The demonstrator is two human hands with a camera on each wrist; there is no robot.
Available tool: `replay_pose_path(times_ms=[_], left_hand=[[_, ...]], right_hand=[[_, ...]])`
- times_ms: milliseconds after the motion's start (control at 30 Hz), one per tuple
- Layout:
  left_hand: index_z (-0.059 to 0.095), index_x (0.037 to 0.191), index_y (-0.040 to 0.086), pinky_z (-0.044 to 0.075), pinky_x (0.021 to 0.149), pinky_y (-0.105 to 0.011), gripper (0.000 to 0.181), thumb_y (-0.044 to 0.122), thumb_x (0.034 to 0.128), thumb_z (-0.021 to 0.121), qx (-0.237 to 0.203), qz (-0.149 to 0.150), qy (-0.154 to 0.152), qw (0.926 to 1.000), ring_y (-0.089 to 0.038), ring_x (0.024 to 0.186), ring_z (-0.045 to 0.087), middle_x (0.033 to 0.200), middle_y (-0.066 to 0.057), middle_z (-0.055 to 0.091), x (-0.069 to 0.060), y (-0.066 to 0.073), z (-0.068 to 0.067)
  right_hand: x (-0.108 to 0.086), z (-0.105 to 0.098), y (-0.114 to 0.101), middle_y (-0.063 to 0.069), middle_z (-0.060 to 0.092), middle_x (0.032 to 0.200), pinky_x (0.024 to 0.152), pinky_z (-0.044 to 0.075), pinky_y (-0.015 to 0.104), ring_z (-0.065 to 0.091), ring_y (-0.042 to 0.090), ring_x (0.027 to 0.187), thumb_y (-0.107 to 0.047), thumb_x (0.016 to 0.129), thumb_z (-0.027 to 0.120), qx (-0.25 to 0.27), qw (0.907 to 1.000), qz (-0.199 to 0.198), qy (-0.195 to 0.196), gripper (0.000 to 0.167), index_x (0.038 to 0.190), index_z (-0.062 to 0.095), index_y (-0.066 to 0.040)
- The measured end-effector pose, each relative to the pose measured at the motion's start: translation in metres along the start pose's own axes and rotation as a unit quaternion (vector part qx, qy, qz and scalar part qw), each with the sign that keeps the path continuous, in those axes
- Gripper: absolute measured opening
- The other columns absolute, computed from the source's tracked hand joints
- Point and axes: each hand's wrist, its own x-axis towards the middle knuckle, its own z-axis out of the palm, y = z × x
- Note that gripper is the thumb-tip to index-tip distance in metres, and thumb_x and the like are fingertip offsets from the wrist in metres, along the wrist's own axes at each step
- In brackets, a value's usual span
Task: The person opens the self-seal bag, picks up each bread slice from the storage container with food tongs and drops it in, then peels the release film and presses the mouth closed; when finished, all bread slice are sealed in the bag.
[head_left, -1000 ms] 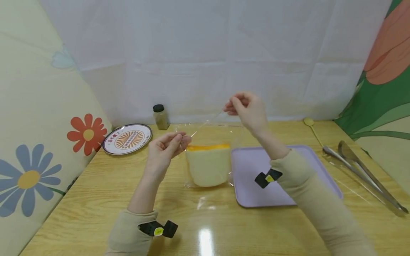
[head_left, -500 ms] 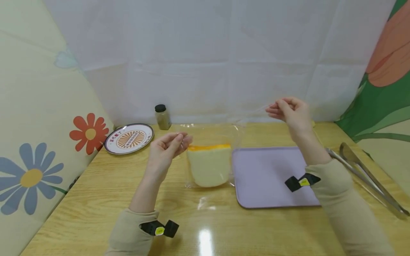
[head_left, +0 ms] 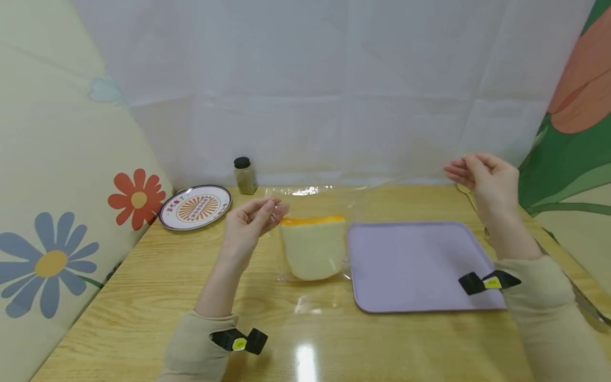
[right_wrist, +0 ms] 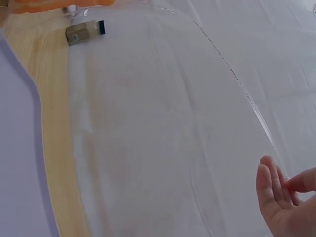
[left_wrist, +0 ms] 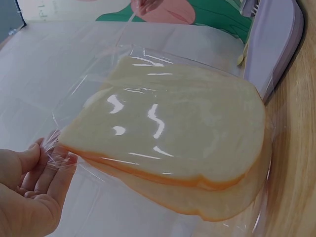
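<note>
Slices of bread with orange-brown crust stand inside a clear plastic bag in the middle of the table. My left hand pinches the bag's upper left corner; the left wrist view shows the film bunched between thumb and fingers. Off to the right and raised, my right hand pinches the end of a thin clear strip between thumb and fingers. The strip stretches from there toward the bag's top. Where it joins the bag is hard to make out.
Right of the bag lies a lilac tray. A printed plate and a jar with a black lid are at the back left. Metal utensils at the right edge are partly hidden by my right arm. A white cloth hangs behind.
My right hand has moved from above the bag far to the right, drawing the strip out with it. The left hand stays at the bag's corner.
</note>
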Motion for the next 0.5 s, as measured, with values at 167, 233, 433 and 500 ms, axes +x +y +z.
replay_pose_path(times_ms=[167,233,433,500], left_hand=[[0.066,0.095,0.015,0.055,0.083,-0.022,0.014,0.01,0.0951,0.054,-0.001,0.001,-0.006,1.0,-0.005,0.088,0.07,0.086,0.01,0.074,0.001,-0.002,0.0],[0.066,0.098,0.012,0.055,0.082,-0.022,0.013,0.01,0.095,0.054,0.0,0.003,-0.005,1.0,-0.005,0.088,0.07,0.086,0.01,0.074,0.001,-0.003,-0.001],[0.066,0.103,0.008,0.055,0.081,-0.022,0.015,0.014,0.0948,0.055,0.003,0.002,-0.002,1.0,-0.006,0.09,0.07,0.088,0.01,0.074,0.001,-0.004,-0.004],[0.067,0.099,0.014,0.055,0.081,-0.022,0.013,0.014,0.0948,0.055,0.005,0.001,-0.003,1.0,-0.006,0.09,0.069,0.088,0.011,0.074,0.002,-0.003,-0.004]], right_hand=[[-0.003,-0.011,0.001,0.004,0.071,0.079,0.07,0.058,0.023,0.071,0.013,0.075,-0.015,0.088,0.064,0.001,0.9998,0.02,0.01,0.013,0.093,0.065,-0.003],[-0.004,-0.014,0.001,0.004,0.071,0.078,0.07,0.058,0.023,0.071,0.013,0.075,-0.015,0.087,0.065,0.003,0.9996,0.022,0.016,0.013,0.093,0.066,-0.003],[-0.016,-0.016,-0.004,0.002,0.072,0.076,0.065,0.058,0.023,0.071,0.012,0.07,-0.011,0.089,0.063,-0.052,0.996,-0.018,-0.07,0.008,0.089,0.068,-0.004],[-0.026,-0.007,-0.007,0.001,0.072,0.077,0.065,0.059,0.024,0.071,0.012,0.07,-0.007,0.091,0.06,-0.1,0.9834,-0.04,-0.146,0.009,0.09,0.068,-0.003]])
